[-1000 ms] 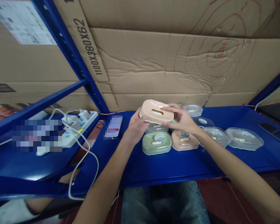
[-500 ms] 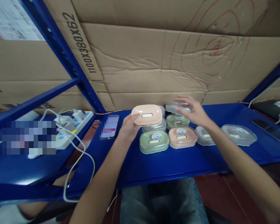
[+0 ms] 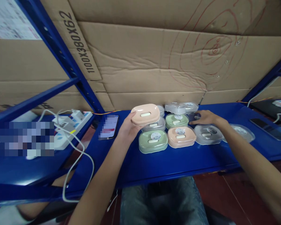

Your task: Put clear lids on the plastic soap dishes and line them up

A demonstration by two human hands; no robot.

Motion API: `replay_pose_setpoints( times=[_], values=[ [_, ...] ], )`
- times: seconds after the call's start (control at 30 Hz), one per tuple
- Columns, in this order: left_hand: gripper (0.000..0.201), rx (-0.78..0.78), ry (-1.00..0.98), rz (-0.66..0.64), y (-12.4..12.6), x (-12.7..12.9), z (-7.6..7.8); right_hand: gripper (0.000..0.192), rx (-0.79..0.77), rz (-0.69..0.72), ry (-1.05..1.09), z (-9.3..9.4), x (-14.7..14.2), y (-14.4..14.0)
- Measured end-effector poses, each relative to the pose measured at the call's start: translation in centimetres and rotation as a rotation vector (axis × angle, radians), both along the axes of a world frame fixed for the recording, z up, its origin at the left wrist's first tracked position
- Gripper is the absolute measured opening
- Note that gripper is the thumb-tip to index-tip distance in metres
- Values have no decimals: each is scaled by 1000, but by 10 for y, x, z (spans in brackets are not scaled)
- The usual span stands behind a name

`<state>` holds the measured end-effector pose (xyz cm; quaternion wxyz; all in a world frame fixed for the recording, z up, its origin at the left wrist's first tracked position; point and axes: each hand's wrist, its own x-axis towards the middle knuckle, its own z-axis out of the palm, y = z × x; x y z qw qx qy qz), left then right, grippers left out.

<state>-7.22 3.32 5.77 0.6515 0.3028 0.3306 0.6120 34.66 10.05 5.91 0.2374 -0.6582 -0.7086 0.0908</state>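
My left hand (image 3: pixel 129 127) grips a peach plastic box (image 3: pixel 145 114) with rounded corners and a white pill-shaped inset, held just above the others. My right hand (image 3: pixel 207 117) reaches across the back right of the group, thumb and fingers around a see-through greyish box (image 3: pixel 194 117), partly hidden. Close by, a green box (image 3: pixel 177 120), a second peach box (image 3: pixel 181 136) and a front green box (image 3: pixel 153 141) carry round labels under clear covers. A greyish box (image 3: pixel 209 134) lies below my right wrist. Behind the raised box sits another greyish one (image 3: pixel 154 125).
Clear-covered boxes (image 3: pixel 175 108) stand at the back against the cardboard (image 3: pixel 140 62). One more (image 3: pixel 241 132) lies right. Phones (image 3: pixel 109 126) (image 3: pixel 269 128) rest on the blue shelf (image 3: pixel 140 168). Left are a power strip (image 3: pixel 70 131), white cables and a blue upright.
My right hand has moved down and right from the clear-covered box at the back, leaving it there, to the greyish box. My left hand still holds the peach box.
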Motion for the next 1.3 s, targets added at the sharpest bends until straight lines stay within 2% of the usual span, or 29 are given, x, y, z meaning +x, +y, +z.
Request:
replay_pose_setpoints(
  times=[0.1, 0.27, 0.33, 0.4, 0.43, 0.5, 0.57, 0.63, 0.7, 0.77, 0.9, 1.1, 1.2, 1.3],
  values=[
    [33, 11, 10, -15, 1, -1, -1, 50, -121, 24, -138, 5, 0, 5],
    [47, 42, 22, -61, 2, -3, -4, 61, -125, -51, -300, 38, 9, -6],
    [46, 49, 19, -85, 0, -2, -3, 73, -16, -90, -385, 55, 0, -18],
    [43, 47, 4, -113, -2, 1, -1, 82, 167, -38, -402, 68, -25, -34],
    [42, 45, -7, -124, -4, 3, 1, 86, 265, 49, -348, 73, -43, -41],
    [40, 51, -27, -139, -8, 8, 5, 81, 372, 273, -144, 78, -87, -56],
    [42, 76, -34, -168, -12, 13, 9, 81, 408, 426, -11, 74, -133, -65],
    [45, 116, -37, -217, -15, 18, 11, 89, 424, 494, 11, 66, -173, -68],
    [45, 147, -44, -259, -18, 22, 11, 93, 426, 504, -33, 56, -199, -67],
    [41, 148, -48, -242, -19, 24, 9, 93, 432, 500, -80, 48, -212, -65],
    [39, 112, -48, -131, -19, 26, 2, 94, 471, 478, -118, 39, -215, -62],
    [39, 91, 12, -46, -16, 29, -6, 98, 467, 491, -98, 29, -215, -62],
    [39, 63, 31, 1, -16, 29, -7, 93, 420, 552, 28, 27, -213, -60],
    [41, 96, 21, 1, -17, 29, -5, 72, 343, 580, 286, 27, -206, -55]
  ],
)
